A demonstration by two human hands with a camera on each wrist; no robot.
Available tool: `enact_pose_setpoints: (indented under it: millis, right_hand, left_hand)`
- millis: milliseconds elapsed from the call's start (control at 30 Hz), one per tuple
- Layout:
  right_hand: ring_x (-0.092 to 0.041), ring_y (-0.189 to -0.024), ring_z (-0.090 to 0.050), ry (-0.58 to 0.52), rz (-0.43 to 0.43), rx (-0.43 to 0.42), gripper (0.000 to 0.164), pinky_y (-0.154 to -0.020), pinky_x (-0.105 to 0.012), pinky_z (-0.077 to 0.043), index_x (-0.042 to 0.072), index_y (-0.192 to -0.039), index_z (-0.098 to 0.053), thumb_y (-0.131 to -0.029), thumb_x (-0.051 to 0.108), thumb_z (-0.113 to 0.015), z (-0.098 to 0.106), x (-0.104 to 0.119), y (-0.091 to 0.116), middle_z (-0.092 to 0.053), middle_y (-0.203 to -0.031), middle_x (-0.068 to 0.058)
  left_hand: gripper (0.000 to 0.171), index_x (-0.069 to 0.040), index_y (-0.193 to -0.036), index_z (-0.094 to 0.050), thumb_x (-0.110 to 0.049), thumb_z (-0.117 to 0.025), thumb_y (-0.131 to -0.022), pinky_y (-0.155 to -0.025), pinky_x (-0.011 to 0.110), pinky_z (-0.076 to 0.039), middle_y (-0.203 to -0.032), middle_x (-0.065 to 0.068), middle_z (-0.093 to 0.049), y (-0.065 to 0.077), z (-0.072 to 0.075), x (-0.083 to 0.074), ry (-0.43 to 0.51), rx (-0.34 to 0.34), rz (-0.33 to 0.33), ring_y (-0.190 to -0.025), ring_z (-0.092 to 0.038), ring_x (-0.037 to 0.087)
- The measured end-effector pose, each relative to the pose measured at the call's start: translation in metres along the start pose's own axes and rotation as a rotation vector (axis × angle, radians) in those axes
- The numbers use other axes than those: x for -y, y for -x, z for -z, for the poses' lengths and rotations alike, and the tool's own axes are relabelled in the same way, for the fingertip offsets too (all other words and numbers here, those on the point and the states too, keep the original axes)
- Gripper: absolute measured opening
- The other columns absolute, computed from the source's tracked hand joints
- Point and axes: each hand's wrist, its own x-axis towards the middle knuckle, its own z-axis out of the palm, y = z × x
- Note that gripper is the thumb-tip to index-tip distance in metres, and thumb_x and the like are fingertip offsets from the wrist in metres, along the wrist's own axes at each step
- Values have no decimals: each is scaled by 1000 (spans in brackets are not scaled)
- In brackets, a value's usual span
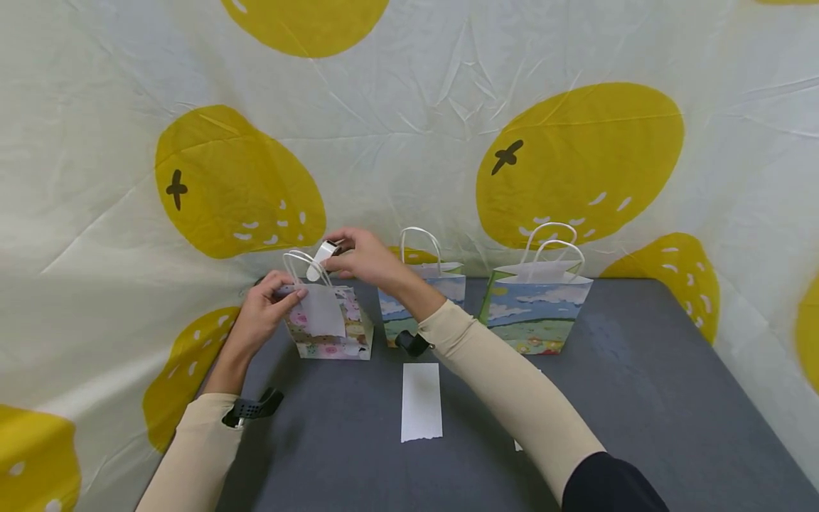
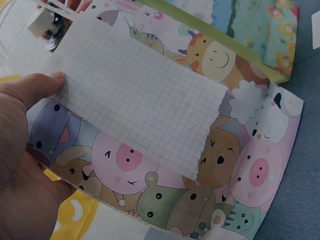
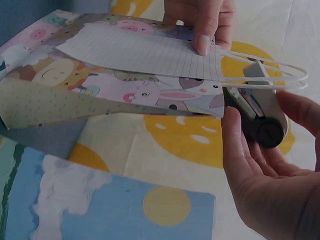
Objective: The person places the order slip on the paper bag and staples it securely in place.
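A small paper gift bag (image 2: pixel 260 160) printed with cartoon animals stands at the left of the table, its white handles (image 3: pixel 295 75) up. Against its front lies a torn-edged strip of grid paper (image 2: pixel 145 95), near the bag's top edge. My left hand (image 1: pixel 259 313) pinches the strip and the bag's rim, thumb on the paper. In my right hand (image 1: pixel 367 263) is a small white-and-dark stapler (image 3: pixel 265 110), held between thumb and fingers at the bag's mouth beside the handles. Whether its jaws touch the paper is hard to tell.
Two landscape-printed gift bags stand to the right, a nearer-middle bag (image 1: pixel 454 288) partly behind my right arm and a larger bag (image 1: pixel 537 313). A blank paper strip (image 1: pixel 421 402) lies on the dark table (image 1: pixel 640 427). Another paper corner (image 1: pixel 518 446) shows by my right sleeve.
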Motion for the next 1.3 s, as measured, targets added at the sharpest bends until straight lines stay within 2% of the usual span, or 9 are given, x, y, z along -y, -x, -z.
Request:
enact_pose_setpoints:
  millis: [167, 367, 500, 633, 867, 1000, 1233, 1300]
  right_hand:
    - [-27, -109, -64, -11, -22, 68, 49, -98, -47, -53, 6, -141, -54, -95, 9, -71, -1, 1, -7, -61, -123, -14]
    - [-26, -103, -65, 40, -23, 115, 46, -91, -39, -56, 7, -138, -59, -94, 5, -71, -3, 1, -15, -63, -117, -15]
    - [-24, -102, -65, 91, -7, 120, 44, -88, -35, -56, 9, -135, -62, -93, 6, -72, -6, 3, -16, -66, -114, -12]
    - [-23, -102, -66, 111, -5, 123, 43, -89, -37, -55, 9, -134, -63, -93, 8, -74, -9, 5, -16, -68, -113, -11]
    - [-21, -101, -66, 95, -3, 123, 43, -88, -35, -54, 10, -133, -65, -91, 11, -77, -12, 5, -18, -69, -114, -8]
    - [-21, -102, -66, 79, -3, 136, 42, -88, -34, -54, 11, -130, -67, -90, 11, -78, -13, 5, -20, -70, -114, -8]
    - [-22, -104, -65, 98, -1, 170, 42, -90, -35, -53, 9, -132, -67, -91, 8, -76, -14, 5, -22, -70, -117, -12]
    - [-22, -104, -64, 97, -1, 171, 43, -89, -34, -53, 9, -132, -66, -91, 7, -76, -14, 5, -22, -70, -117, -12]
  left_hand:
    - [14, 8, -102, -66, -5, -68, -97, -72, 19, -47, -104, 8, -54, -1, 0, -2, -16, 4, 6, -84, -54, 15]
    - [13, 7, -104, -66, -3, -67, -97, -70, 19, -48, -101, 8, -54, -4, -1, -3, -43, 7, 8, -80, -53, 13]
    - [12, 6, -105, -67, -3, -67, -97, -69, 18, -47, -102, 7, -55, -8, -2, 13, -49, -3, 9, -79, -53, 13]
    - [15, 0, -106, -70, -12, -69, -98, -69, 20, -47, -104, 2, -57, -12, -1, 30, -52, -10, 6, -80, -53, 15]
    - [20, -2, -108, -71, -19, -69, -99, -70, 22, -46, -106, 0, -59, -13, 0, 32, -71, -15, 32, -87, -53, 17]
    - [21, 1, -112, -71, -15, -68, -99, -72, 21, -46, -108, -1, -59, -13, 0, 26, -77, -7, 75, -92, -53, 16]
    - [20, 8, -111, -69, -8, -66, -99, -72, 20, -46, -103, 3, -58, -8, -1, -8, -91, 9, 82, -87, -52, 14]
    - [20, 8, -110, -69, -8, -67, -98, -73, 19, -46, -104, 2, -58, -7, -1, -12, -94, 9, 84, -89, -52, 13]
